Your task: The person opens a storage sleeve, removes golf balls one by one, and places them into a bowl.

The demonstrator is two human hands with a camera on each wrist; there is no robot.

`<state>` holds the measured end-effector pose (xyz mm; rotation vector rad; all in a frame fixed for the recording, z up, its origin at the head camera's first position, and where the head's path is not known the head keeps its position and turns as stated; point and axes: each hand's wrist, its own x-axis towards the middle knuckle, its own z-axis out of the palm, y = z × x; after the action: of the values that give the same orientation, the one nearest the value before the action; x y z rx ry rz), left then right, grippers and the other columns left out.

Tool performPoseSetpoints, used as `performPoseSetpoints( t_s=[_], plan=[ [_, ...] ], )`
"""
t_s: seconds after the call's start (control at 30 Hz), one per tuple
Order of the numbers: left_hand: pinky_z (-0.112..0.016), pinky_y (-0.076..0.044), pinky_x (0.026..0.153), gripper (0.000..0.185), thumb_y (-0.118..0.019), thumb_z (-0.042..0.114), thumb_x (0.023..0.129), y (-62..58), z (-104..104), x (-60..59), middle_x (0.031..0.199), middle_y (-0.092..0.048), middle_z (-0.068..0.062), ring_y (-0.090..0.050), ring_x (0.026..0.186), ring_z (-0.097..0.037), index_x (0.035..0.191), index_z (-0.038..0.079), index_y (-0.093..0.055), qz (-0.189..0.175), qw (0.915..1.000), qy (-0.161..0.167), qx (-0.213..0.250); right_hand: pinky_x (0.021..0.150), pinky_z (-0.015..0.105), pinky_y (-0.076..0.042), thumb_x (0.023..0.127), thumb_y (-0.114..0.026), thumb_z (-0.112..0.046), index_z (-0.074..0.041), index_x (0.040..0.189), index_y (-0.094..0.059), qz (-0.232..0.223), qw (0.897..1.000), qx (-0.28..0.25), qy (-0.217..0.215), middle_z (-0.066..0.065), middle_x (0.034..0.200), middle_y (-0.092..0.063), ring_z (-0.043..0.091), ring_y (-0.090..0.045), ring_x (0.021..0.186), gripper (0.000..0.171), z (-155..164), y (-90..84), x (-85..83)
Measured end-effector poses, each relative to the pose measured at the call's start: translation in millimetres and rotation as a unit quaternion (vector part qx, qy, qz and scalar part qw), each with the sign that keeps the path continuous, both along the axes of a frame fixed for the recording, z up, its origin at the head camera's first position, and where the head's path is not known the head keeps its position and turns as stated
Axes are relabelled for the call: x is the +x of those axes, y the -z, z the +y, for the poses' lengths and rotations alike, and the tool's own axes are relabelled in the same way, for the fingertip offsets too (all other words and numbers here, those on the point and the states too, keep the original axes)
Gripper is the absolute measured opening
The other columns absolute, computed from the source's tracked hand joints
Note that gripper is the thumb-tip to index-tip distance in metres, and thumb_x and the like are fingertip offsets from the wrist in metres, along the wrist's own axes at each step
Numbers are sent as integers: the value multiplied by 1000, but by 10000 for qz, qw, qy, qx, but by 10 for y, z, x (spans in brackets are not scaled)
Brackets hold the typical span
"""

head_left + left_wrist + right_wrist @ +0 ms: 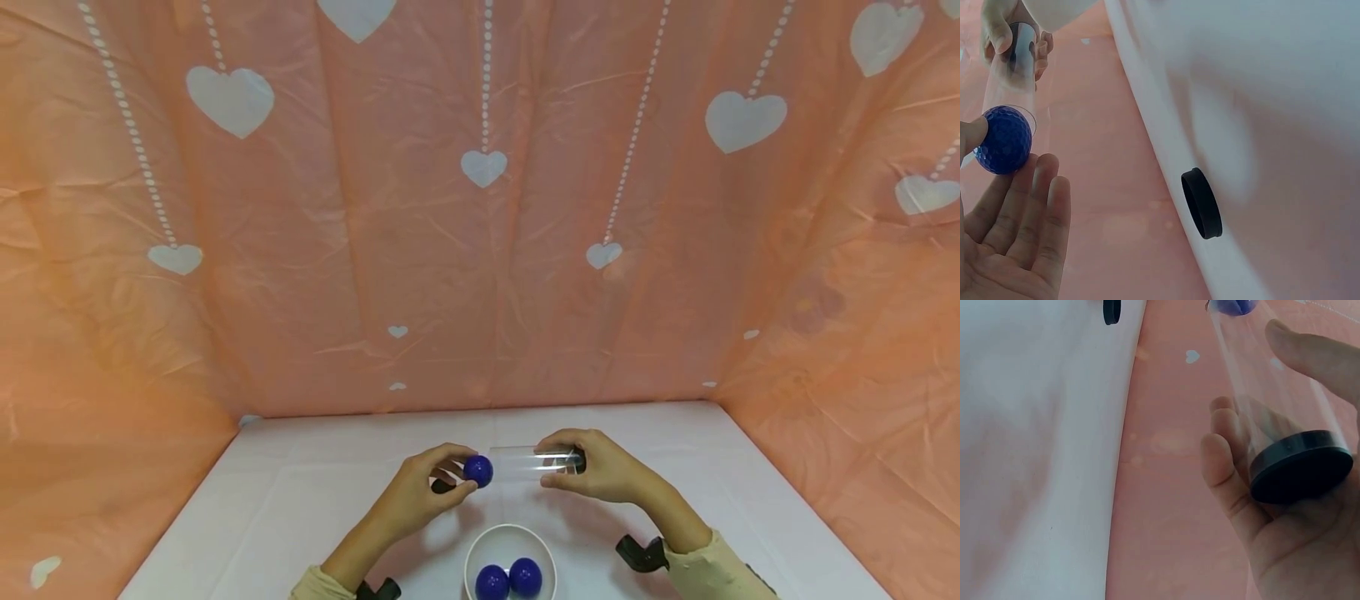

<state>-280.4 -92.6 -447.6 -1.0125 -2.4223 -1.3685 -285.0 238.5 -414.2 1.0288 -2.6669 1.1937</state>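
My left hand (420, 492) pinches a blue golf ball (478, 471) between thumb and fingertips. In the left wrist view the dimpled ball (1004, 140) is right at the tube's uncapped mouth; whether it touches the rim, I cannot tell. My right hand (600, 467) grips a clear plastic tube (513, 463) near its black-capped end, holding it sideways above the table. The black end cap (1300, 467) faces the palm in the right wrist view. A loose black cap (1202, 203) stands on the white table, partly hidden behind my left hand in the head view.
Below the hands sits a white bowl (511, 531) with two blue golf balls (526, 577) in it. The white table (315, 450) is enclosed by orange sheeting (420, 250) printed with white hearts, at the back and both sides.
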Motion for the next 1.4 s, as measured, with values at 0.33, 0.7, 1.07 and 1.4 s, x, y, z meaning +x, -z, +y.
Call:
performPoseSetpoints(
  t_s=[0.33, 0.7, 1.07, 1.4],
  plan=[
    [-34, -64, 85, 32, -83, 25, 98, -5, -12, 18, 108, -78, 1, -73, 93, -8, 127, 17, -73, -103, 9999, 52, -100, 86, 29, -61, 94, -86, -37, -8, 127, -75, 16, 10000, 12, 93, 0, 113, -78, 20, -75, 97, 45, 27, 16, -19],
    [-35, -64, 84, 33, -83, 28, 97, -6, -5, 93, 106, -77, -1, -74, 92, -21, 126, 15, -73, -109, 9997, 169, -153, 83, 30, -61, 93, -87, -35, -9, 126, -75, 117, 9997, -31, 196, 0, 112, -77, 14, -71, 94, 44, 24, -35, -3],
    [-35, -65, 84, 31, -82, 25, 98, 33, 5, 138, 109, -77, 2, -75, 93, -22, 126, 14, -73, 90, 9986, 479, -185, 83, 28, -60, 93, -87, -34, -10, 125, -76, 229, 9994, -16, 249, -1, 113, -77, 13, -72, 95, 42, 39, -26, -13],
    [-30, -63, 87, 32, -84, 23, 96, 62, 23, 193, 112, -77, 5, -72, 96, -9, 126, 15, -73, -43, 9961, 780, -410, 83, 36, -63, 93, -87, -31, -4, 126, -74, -52, 9996, -189, 191, 7, 111, -78, 16, -72, 94, 45, 37, -21, 7]
  ],
)
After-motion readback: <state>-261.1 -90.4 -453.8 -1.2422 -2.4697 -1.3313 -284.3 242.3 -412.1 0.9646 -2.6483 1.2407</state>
